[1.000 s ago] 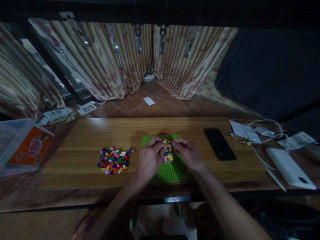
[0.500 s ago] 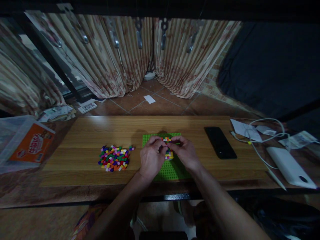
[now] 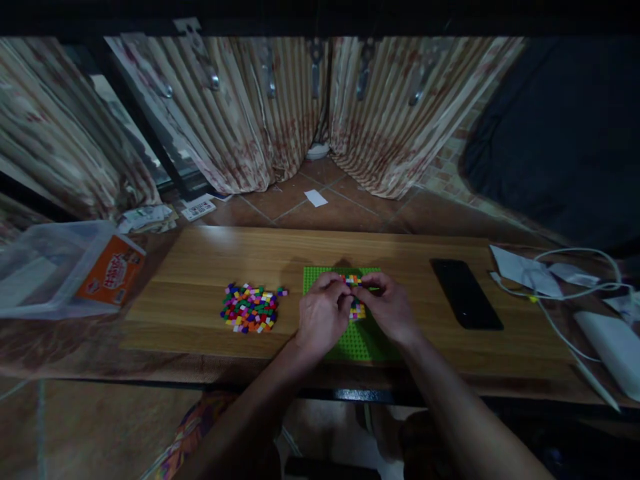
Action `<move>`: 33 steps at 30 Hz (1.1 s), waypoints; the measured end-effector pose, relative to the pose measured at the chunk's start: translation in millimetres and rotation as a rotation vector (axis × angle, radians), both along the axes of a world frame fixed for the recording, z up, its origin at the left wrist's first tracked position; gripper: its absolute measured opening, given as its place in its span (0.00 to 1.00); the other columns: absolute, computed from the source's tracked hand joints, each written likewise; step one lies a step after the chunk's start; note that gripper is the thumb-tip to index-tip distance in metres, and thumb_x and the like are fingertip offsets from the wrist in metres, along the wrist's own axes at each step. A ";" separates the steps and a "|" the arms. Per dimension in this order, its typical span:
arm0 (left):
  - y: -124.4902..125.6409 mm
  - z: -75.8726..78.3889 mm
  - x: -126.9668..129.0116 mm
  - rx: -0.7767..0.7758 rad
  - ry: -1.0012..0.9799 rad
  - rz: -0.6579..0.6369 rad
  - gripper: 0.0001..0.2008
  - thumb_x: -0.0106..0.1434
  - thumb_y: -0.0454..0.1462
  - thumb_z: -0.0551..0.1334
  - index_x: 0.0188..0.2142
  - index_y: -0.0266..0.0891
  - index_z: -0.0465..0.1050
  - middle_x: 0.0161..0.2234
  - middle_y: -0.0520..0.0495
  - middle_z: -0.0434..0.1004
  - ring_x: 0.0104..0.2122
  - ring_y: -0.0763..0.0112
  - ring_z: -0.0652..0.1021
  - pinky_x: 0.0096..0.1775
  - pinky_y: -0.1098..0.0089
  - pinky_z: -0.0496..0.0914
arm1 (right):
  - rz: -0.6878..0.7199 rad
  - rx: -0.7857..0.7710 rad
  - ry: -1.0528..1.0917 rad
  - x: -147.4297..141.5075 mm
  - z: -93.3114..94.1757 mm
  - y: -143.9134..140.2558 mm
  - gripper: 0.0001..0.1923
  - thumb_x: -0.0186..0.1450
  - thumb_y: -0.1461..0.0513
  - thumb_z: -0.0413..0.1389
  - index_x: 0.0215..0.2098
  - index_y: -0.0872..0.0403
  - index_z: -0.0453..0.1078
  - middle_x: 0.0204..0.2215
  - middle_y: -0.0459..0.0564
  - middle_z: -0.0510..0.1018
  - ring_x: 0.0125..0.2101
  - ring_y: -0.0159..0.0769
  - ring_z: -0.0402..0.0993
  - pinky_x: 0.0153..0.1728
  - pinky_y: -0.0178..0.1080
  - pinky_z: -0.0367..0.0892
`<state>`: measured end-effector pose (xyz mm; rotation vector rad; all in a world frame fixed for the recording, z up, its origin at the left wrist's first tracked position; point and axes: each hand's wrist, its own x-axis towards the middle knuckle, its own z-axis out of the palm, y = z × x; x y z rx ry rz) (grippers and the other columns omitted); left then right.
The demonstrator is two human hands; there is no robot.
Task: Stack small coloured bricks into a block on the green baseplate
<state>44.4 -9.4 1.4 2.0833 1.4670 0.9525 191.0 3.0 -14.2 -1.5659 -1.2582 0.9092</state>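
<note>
A green studded baseplate lies on the wooden board, partly covered by my hands. On it sits a small patch of colourful bricks, seen between and behind my fingers. My left hand is over the plate's left half, fingers curled and thumb pressed in; what its fingertips hold, if anything, is too small to name. My right hand comes from the right, thumb and forefinger pinched close to the left fingertips at the bricks. Left of the plate lies a loose pile of multicoloured bricks.
A black phone lies on the board at right. Beyond it are a white cable, papers and a white power bank. At left stands a clear plastic box with an orange label. Striped curtains hang behind.
The view has swung left, so everything sits further right in the picture. My hands stay together over the bricks on the plate, with hardly any change in their pose.
</note>
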 end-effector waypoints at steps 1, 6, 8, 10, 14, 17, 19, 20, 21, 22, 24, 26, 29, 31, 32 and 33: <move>-0.1 1.7 -3.1 -0.004 -0.007 0.002 0.05 0.63 0.33 0.59 0.34 0.41 0.75 0.43 0.47 0.74 0.41 0.70 0.77 0.44 0.71 0.71 | 0.001 -0.010 -0.006 -0.1 0.2 -0.3 0.14 0.52 0.53 0.63 0.33 0.54 0.72 0.29 0.48 0.78 0.27 0.36 0.73 0.31 0.39 0.67; 10.8 8.0 -46.5 -0.068 0.064 0.101 0.08 0.62 0.32 0.58 0.37 0.40 0.76 0.39 0.47 0.77 0.39 0.68 0.77 0.44 0.69 0.71 | -0.003 -0.046 -0.037 -0.4 3.1 -1.8 0.16 0.52 0.52 0.63 0.32 0.54 0.72 0.30 0.49 0.79 0.27 0.37 0.74 0.31 0.39 0.67; 18.3 7.3 -71.6 -0.139 0.173 0.155 0.11 0.59 0.30 0.59 0.40 0.38 0.76 0.39 0.45 0.78 0.37 0.66 0.78 0.42 0.68 0.71 | -0.004 -0.042 -0.045 0.5 3.8 -2.6 0.17 0.51 0.51 0.64 0.32 0.54 0.72 0.30 0.49 0.79 0.28 0.38 0.74 0.31 0.40 0.68; 24.5 4.7 -92.5 -0.169 0.298 0.151 0.12 0.58 0.29 0.59 0.40 0.38 0.77 0.40 0.43 0.79 0.39 0.62 0.78 0.44 0.66 0.71 | 0.007 -0.038 -0.045 2.3 3.8 -3.4 0.18 0.52 0.49 0.64 0.33 0.54 0.73 0.30 0.50 0.79 0.28 0.38 0.74 0.31 0.40 0.68; 28.3 -1.9 -108.9 -0.156 0.454 0.066 0.11 0.56 0.29 0.60 0.36 0.40 0.78 0.38 0.44 0.79 0.41 0.61 0.77 0.47 0.65 0.69 | 0.038 -0.062 -0.030 7.4 2.6 -3.9 0.21 0.56 0.46 0.61 0.36 0.54 0.74 0.32 0.52 0.80 0.30 0.40 0.75 0.33 0.42 0.69; 27.9 -4.7 -106.9 -0.159 0.457 0.062 0.09 0.56 0.29 0.60 0.33 0.40 0.78 0.36 0.44 0.79 0.40 0.63 0.77 0.47 0.66 0.68 | 0.026 -0.068 -0.016 10.7 2.2 -2.7 0.22 0.57 0.45 0.59 0.38 0.54 0.74 0.34 0.53 0.80 0.32 0.42 0.76 0.35 0.44 0.70; 28.3 -5.0 -105.5 -0.176 0.446 0.069 0.08 0.58 0.29 0.59 0.31 0.39 0.77 0.36 0.43 0.78 0.39 0.63 0.77 0.46 0.66 0.68 | 0.012 -0.052 -0.056 12.0 3.1 -2.0 0.22 0.57 0.46 0.59 0.39 0.53 0.74 0.35 0.53 0.80 0.32 0.42 0.76 0.36 0.45 0.70; 28.8 -4.8 -105.2 -0.190 0.446 0.071 0.07 0.58 0.29 0.59 0.31 0.38 0.77 0.36 0.42 0.78 0.39 0.63 0.77 0.45 0.66 0.68 | 0.007 -0.043 -0.085 12.3 3.9 -1.8 0.21 0.58 0.46 0.59 0.39 0.53 0.75 0.35 0.53 0.81 0.32 0.41 0.76 0.35 0.44 0.69; 29.3 -4.3 -105.0 -0.202 0.450 0.071 0.07 0.59 0.30 0.59 0.31 0.38 0.77 0.36 0.42 0.78 0.38 0.63 0.77 0.44 0.66 0.68 | 0.000 -0.031 -0.110 12.3 5.0 -1.8 0.20 0.58 0.47 0.59 0.39 0.53 0.75 0.36 0.53 0.81 0.32 0.41 0.76 0.35 0.44 0.69; 29.7 -3.8 -104.9 -0.209 0.455 0.071 0.07 0.59 0.30 0.59 0.31 0.37 0.77 0.36 0.41 0.78 0.38 0.62 0.77 0.44 0.66 0.68 | -0.009 -0.018 -0.127 11.9 6.3 -2.0 0.20 0.58 0.47 0.59 0.39 0.53 0.75 0.35 0.53 0.81 0.32 0.41 0.76 0.36 0.44 0.69; 30.2 -2.6 -104.4 -0.204 0.476 0.077 0.07 0.60 0.30 0.59 0.33 0.37 0.77 0.36 0.40 0.78 0.38 0.61 0.77 0.44 0.65 0.68 | -0.036 0.017 -0.136 10.1 9.3 -3.0 0.18 0.59 0.48 0.58 0.38 0.54 0.75 0.35 0.52 0.80 0.31 0.40 0.75 0.36 0.43 0.68; 30.0 -1.6 -103.2 -0.188 0.493 0.083 0.07 0.60 0.31 0.59 0.34 0.36 0.77 0.36 0.39 0.78 0.38 0.60 0.78 0.43 0.65 0.68 | -0.055 0.072 -0.129 7.2 11.8 -4.3 0.17 0.60 0.49 0.57 0.38 0.54 0.75 0.33 0.51 0.80 0.30 0.38 0.74 0.35 0.42 0.68; 29.1 0.2 -101.1 -0.186 0.460 0.082 0.07 0.61 0.32 0.58 0.35 0.37 0.76 0.36 0.41 0.78 0.37 0.61 0.78 0.41 0.66 0.68 | -0.043 0.162 -0.128 2.8 14.3 -6.4 0.15 0.62 0.51 0.56 0.37 0.53 0.74 0.32 0.49 0.79 0.28 0.36 0.73 0.33 0.40 0.68; 28.3 2.4 -99.1 -0.193 0.343 0.068 0.07 0.61 0.33 0.59 0.34 0.38 0.76 0.36 0.43 0.78 0.36 0.64 0.78 0.41 0.68 0.68 | -0.026 0.211 -0.135 0.5 16.2 -8.1 0.12 0.63 0.52 0.56 0.36 0.52 0.74 0.32 0.48 0.79 0.29 0.35 0.72 0.33 0.39 0.68; 27.7 4.1 -97.7 -0.206 0.242 0.049 0.07 0.61 0.34 0.59 0.34 0.39 0.76 0.35 0.44 0.78 0.36 0.65 0.77 0.40 0.68 0.68 | -0.011 0.239 -0.141 -0.7 17.7 -9.1 0.11 0.63 0.53 0.56 0.36 0.51 0.74 0.32 0.48 0.78 0.29 0.35 0.72 0.33 0.39 0.68; 26.9 6.1 -95.6 -0.232 0.118 0.021 0.06 0.61 0.35 0.59 0.34 0.39 0.76 0.35 0.45 0.78 0.36 0.66 0.77 0.40 0.69 0.69 | 0.009 0.269 -0.146 -2.0 19.5 -10.5 0.10 0.63 0.54 0.56 0.36 0.51 0.74 0.32 0.47 0.78 0.30 0.35 0.72 0.34 0.39 0.68</move>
